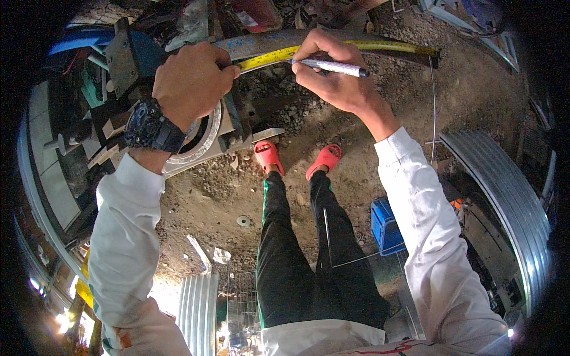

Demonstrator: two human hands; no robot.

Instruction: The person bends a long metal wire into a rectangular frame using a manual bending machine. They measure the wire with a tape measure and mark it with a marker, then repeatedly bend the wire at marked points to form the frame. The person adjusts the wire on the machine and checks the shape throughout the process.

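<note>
Left hand [191, 80] fisted on the near end of a yellow tape [332, 48], pinning it to a rusty steel bar [267, 41]. Right hand [329, 74] pinches a marker [332, 67], fingers closed round it, tip pointing left at the tape just below the bar. Bar and tape run left-right across the top, long axis roughly horizontal; marker lies almost parallel. Right hand is nearer the marking spot, left hand just beside. Red sandals [297, 157] on gravel [208, 190] below; blue box [386, 225] lower right.
</note>
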